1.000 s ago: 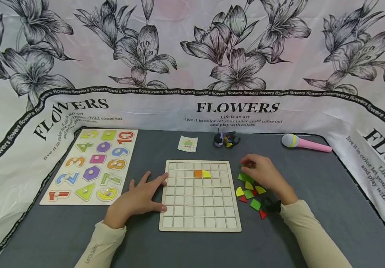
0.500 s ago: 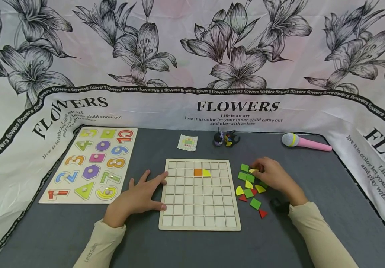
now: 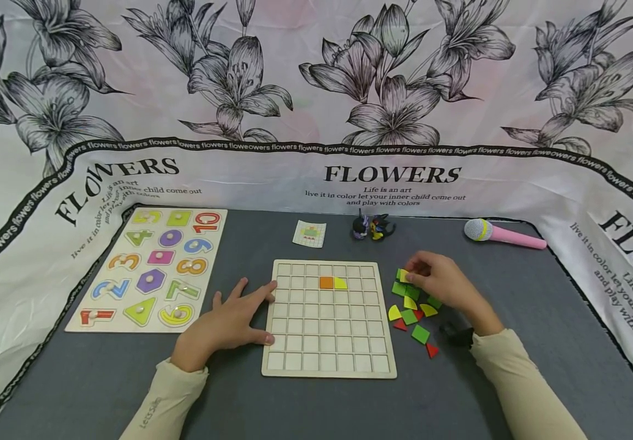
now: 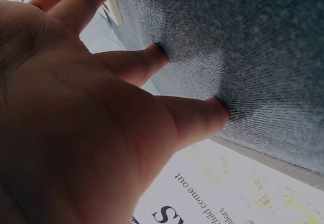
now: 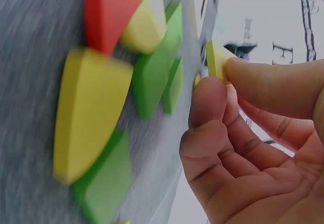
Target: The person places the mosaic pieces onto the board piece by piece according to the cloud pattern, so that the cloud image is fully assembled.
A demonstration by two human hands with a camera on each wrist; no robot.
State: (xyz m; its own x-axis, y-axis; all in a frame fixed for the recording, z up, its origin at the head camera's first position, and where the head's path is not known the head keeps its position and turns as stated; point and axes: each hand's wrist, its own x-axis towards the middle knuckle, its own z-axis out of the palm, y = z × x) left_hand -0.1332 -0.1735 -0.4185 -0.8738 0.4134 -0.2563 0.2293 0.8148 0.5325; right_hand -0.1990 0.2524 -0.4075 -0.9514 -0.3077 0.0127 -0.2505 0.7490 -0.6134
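Between thumb and fingertips my right hand (image 3: 441, 282) pinches a yellow quarter-round tile (image 5: 217, 61), just above the loose tiles. Those pieces lie right of the board: green squares (image 3: 419, 334), red triangles (image 3: 432, 351) and more yellow quarter-rounds (image 5: 91, 113). My left hand (image 3: 229, 327) lies spread, its thumb and a fingertip touching the left edge of the pale wooden grid board (image 3: 328, 360); the left wrist view shows other fingertips (image 4: 217, 114) on the grey cloth. In the board's second row sit an orange square (image 3: 326, 283) and, beside it, a yellow quarter-round (image 3: 340, 283).
A number and shape puzzle board (image 3: 148, 272) lies at left. Behind the grid board are a small pattern card (image 3: 309, 234) and two small dark figurines (image 3: 372, 227). A pink toy microphone (image 3: 506, 235) lies at back right.
My right hand first moved right, uncovering green squares, and took a yellow quarter-round from the pile. It has since come slightly left and up with that tile. The left hand stays in place.
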